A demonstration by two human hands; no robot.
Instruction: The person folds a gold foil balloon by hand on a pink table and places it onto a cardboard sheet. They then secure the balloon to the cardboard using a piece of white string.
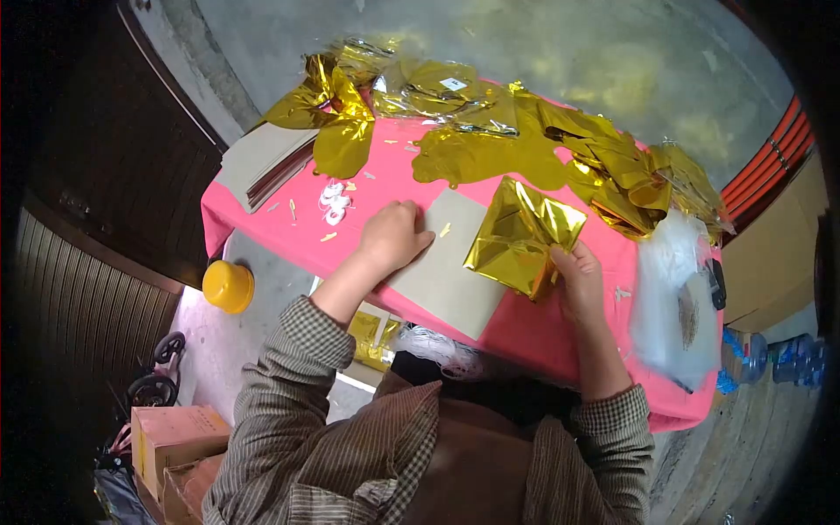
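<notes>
My right hand (580,276) pinches the lower right corner of a folded sheet of shiny gold foil (522,236), which covers the right part of a flat grey cardboard sheet (442,280). At the left edge of that cardboard, my left hand (394,234) is closed, its fingers curled and its thumb pointing over the board. What its fingers hold, if anything, is hidden. A small pale-yellow scrap (445,230) lies on the cardboard near the left thumb.
Gold foil balloons (490,157) and clear packets spread along the back of the pink-covered table (289,236). Grey boards (262,162) are stacked at left, near white string (333,202). Plastic bags (669,306) lie at right. A yellow bucket (228,286) stands on the floor.
</notes>
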